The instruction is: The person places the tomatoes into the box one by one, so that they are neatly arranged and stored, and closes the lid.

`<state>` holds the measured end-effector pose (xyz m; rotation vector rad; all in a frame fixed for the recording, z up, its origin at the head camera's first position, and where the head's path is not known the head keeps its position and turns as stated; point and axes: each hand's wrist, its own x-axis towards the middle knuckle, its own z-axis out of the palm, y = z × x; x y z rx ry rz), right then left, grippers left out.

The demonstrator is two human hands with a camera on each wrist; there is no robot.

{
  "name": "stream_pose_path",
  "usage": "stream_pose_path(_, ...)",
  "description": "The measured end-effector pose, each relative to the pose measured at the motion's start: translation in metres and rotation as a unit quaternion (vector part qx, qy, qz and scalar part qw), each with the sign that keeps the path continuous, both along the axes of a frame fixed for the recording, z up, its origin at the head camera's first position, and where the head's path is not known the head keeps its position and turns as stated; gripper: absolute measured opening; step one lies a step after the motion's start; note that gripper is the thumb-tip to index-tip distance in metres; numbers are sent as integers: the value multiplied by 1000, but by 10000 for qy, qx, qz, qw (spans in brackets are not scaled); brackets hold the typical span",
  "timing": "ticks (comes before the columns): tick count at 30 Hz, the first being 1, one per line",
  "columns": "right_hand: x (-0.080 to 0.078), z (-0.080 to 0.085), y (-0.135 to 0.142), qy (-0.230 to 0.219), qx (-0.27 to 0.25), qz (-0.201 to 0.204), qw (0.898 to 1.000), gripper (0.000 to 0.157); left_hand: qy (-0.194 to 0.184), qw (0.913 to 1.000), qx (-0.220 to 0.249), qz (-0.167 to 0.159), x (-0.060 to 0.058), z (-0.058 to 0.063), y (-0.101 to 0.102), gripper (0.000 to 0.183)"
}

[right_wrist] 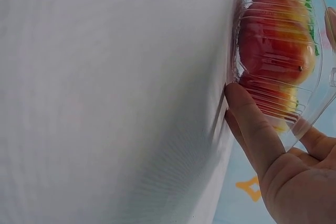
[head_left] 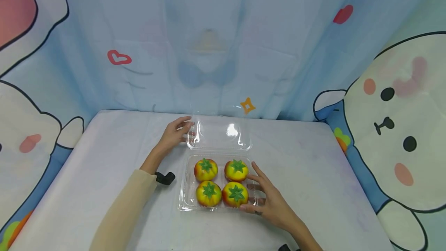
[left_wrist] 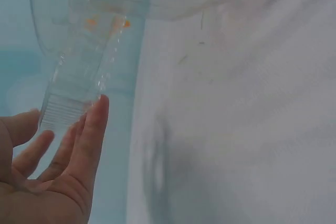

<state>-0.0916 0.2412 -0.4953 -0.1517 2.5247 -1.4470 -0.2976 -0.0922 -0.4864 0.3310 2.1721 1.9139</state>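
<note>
A clear plastic clamshell box (head_left: 188, 189) lies on the white table with its lid (head_left: 217, 134) raised at the back. Several glossy tomato-like fruits (head_left: 209, 193), red and yellow with green star-shaped tops, sit inside in rows. My left hand (head_left: 171, 134) holds the lid by its left end; in the left wrist view thumb and fingertips meet its two edges. At the box's right side, my right hand (head_left: 273, 200) has its fingers spread along the wall. Those fingers (right_wrist: 254, 124) look nearly straight in the right wrist view, touching the ribbed side low down.
A white cloth covers the table (head_left: 296, 158). Behind it hangs a light blue curtain (head_left: 209, 30) with cartoon animals and hearts. Black straps with small devices (head_left: 165, 178) sit at the wrists.
</note>
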Motion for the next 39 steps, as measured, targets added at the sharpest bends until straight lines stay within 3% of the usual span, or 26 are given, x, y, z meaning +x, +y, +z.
stream_pose_path(6, 0, 0, 0, -75, 25, -46, 10000, 88, 938, 9954, 183, 26, 15, 15, 1, 49)
stream_pose_path(11, 0, 0, 0, -98, 71, -65, 9999, 89, 1829, 9828, 257, 77, 34, 24, -2, 47)
stream_pose_path(21, 0, 0, 0, 20, 26, -18, 10000, 86, 2714, 9617, -370, 88, 93, 31, -12, 43)
stream_pose_path(27, 0, 2, -1, -233, 87, -222, 9994, 92, 3428, 9316, -1207, -38, 128, 27, -19, 55)
stream_pose_path(30, 0, 1, -2, -391, -36, -307, 9988, 111, 3669, 9169, -1570, -51, 145, 21, -23, 58)
stream_pose_path(32, 1, 0, -2, -252, 14, -234, 9994, 121, 3757, 9114, -1679, -77, 157, 15, -25, 59)
stream_pose_path(34, 1, -1, 0, 32, 110, -76, 9999, 119, 3817, 9087, -1689, -90, 167, 11, -26, 61)
stream_pose_path(39, 2, -2, 2, 643, 568, 77, 9963, 88, 3797, 9083, -1745, 174, 190, 1, -22, 61)
